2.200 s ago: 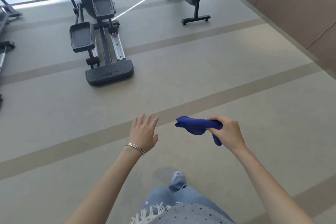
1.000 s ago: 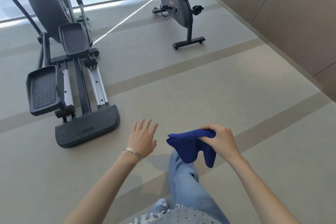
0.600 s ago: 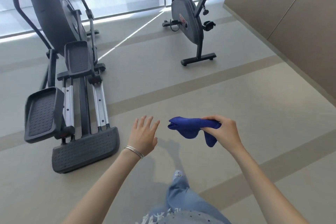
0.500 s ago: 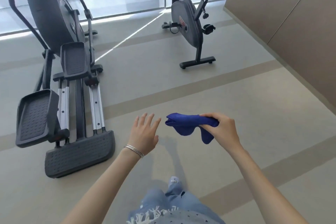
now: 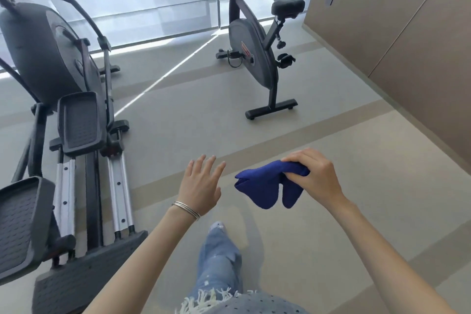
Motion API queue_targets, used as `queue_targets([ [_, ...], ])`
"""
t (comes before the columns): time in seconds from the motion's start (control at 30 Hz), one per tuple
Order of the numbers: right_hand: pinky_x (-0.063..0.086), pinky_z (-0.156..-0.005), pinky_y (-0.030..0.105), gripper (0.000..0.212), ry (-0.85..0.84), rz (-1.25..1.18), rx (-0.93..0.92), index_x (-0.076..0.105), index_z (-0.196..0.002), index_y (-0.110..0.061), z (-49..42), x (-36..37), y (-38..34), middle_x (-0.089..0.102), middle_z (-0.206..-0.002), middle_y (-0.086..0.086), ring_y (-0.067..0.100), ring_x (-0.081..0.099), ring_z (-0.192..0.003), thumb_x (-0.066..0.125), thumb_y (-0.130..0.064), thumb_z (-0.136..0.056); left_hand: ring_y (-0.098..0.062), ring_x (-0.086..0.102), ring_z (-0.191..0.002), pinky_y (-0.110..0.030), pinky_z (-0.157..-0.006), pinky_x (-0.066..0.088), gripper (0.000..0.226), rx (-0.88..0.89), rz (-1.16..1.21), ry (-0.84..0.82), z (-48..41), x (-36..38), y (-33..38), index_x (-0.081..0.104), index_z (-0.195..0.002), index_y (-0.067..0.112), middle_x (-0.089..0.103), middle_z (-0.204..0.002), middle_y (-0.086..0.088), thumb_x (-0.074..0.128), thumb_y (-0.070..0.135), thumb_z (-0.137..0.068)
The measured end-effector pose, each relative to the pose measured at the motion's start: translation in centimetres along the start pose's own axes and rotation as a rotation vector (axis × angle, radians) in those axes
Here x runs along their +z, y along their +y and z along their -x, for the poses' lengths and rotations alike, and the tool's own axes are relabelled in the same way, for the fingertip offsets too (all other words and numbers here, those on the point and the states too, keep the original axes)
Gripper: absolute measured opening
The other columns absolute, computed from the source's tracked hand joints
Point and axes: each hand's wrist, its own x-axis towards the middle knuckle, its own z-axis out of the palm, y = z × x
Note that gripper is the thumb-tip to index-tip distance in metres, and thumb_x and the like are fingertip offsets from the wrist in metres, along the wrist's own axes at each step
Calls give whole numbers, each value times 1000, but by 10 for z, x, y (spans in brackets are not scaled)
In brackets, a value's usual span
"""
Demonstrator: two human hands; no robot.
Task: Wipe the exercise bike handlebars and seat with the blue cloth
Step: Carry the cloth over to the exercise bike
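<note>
My right hand [image 5: 316, 178] pinched the bunched blue cloth [image 5: 260, 186] near me, both ends hanging down. The left hand [image 5: 200, 186] was spread beside it, apart (a bracelet [image 5: 186, 208] on the wrist). The exercise bike [image 5: 252, 58] stood far ahead, untouched.

No text can be read anywhere: the only marking is a small red-and-white sticker [image 5: 245, 46] on the grey side of the exercise bike [image 5: 256, 69], with lettering too small and blurred to make out.
</note>
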Motion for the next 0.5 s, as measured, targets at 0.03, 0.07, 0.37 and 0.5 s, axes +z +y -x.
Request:
queue_targets([
  [0.03, 47, -73, 30, 30, -4, 0, -2, 72, -85, -13, -20, 5, 3, 69, -82, -3, 17, 60, -79, 70, 7, -62, -27, 13, -143, -44, -116, 13, 64, 8, 1, 12, -20, -5, -10, 18, -146, 24, 20, -155, -6, 48, 33, -90],
  [0.07, 47, -72, 30, 31, -7, 3, -4, 72, -86, -13, -40, 9, 4, 69, -82, -3, 18, 61, -79, 71, 6, -62, -28, 13, -143, -44, -116, 14, 64, 16, 2, 20, -40, -11, -19, 19, -146, 24, 20, -154, -6, 48, 33, -89],
  [0.37, 46, -70, 20, 32, 72, 3, 119, 72, -85, -17, -186, 58, 31, 67, -81, -6, 9, 59, -78, 72, 6, -63, -29, 14, -143, -45, -117, 12, 64, 87, -1, 38, -194, -44, -97, 21, -146, 22, 21, -154, -8, 49, 29, -89],
  [0.5, 47, -71, 18, 28, 99, -42, 198, 71, -84, -21, -233, 66, 51, 66, -80, -11, 6, 60, -79, 73, 2, -69, -30, 15, -143, -46, -116, 12, 64, 96, 18, 25, -245, -46, -116, 20, -146, 22, 22, -154, -8, 50, 28, -89],
])
